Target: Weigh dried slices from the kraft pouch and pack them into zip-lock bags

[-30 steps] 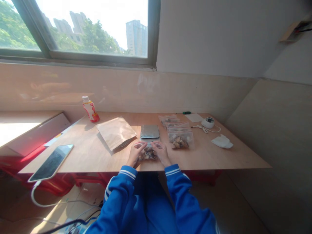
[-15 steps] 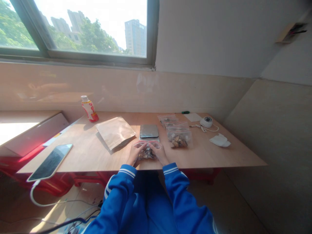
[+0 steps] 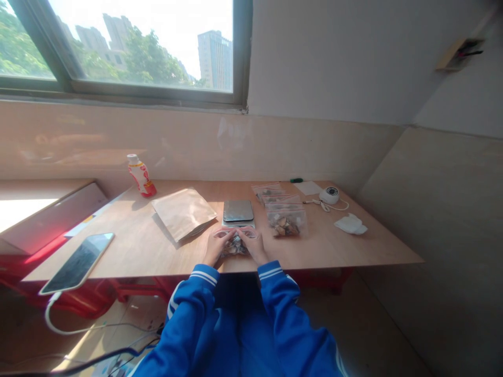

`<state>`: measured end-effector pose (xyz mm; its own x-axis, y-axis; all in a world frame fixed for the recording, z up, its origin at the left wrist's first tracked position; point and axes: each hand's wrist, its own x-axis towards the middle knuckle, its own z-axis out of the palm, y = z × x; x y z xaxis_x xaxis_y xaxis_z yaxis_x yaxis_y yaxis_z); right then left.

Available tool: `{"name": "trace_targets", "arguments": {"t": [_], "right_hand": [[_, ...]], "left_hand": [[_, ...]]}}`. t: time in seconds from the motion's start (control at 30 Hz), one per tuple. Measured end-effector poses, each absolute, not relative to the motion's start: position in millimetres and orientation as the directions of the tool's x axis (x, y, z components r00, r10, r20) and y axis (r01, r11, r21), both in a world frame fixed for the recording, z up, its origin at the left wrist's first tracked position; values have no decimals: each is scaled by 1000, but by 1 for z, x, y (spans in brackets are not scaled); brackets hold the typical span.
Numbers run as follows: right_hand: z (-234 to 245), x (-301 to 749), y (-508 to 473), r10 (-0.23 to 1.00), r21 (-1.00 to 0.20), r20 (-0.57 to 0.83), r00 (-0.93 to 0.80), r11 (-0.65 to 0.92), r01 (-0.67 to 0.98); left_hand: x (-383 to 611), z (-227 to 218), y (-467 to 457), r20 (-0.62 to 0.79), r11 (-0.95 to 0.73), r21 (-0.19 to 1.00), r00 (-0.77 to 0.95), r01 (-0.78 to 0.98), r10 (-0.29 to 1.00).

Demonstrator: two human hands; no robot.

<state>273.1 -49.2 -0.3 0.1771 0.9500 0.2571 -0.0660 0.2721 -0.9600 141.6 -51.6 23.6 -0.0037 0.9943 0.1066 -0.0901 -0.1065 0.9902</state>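
At the front of the table point(image 3: 145, 264), your left hand point(image 3: 215, 247) and right hand point(image 3: 255, 247) angle inward, fingers pinching the top of a clear bag point(image 3: 236, 248)

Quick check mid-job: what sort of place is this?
Probably a plain indoor room used as a small work area, though the exact kind isn't certain. A wooden table holds what looks like a flat scale and filled zip bags, beneath a large window.

L hand point(image 3: 215, 246), R hand point(image 3: 253, 245), both pinching, arms point(image 3: 189, 314) fwd
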Motion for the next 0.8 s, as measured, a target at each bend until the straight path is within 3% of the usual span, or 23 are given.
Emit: {"name": "trace_targets", "arguments": {"t": [0.13, 0.27, 0.5, 0.63, 0.73, 0.8], "right_hand": [[-2, 275, -48, 946, -956, 258, 198, 280, -93], [6, 303, -54, 916, -958, 233, 328, 275, -86], [30, 419, -56, 908, -982, 187, 376, 187, 38], [30, 462, -48, 870, -913, 310, 383, 160, 375], [33, 461, -50, 697, -663, 590, 407, 132, 737], [33, 448, -54, 597, -492, 729, 335, 117, 863]], "left_hand": [[140, 24, -52, 61, -62, 976, -10, -208, 998], [133, 17, -44, -8, -30, 950, -120, -311, 993], [131, 13, -43, 31, -45, 968, -59, -247, 998], [132, 17, -46, 9, -27, 975, -84, -222, 996], [132, 16, -47, 17, -38, 976, -101, -213, 995], [132, 15, -48, 36, -53, 977, -84, -207, 996]]}}
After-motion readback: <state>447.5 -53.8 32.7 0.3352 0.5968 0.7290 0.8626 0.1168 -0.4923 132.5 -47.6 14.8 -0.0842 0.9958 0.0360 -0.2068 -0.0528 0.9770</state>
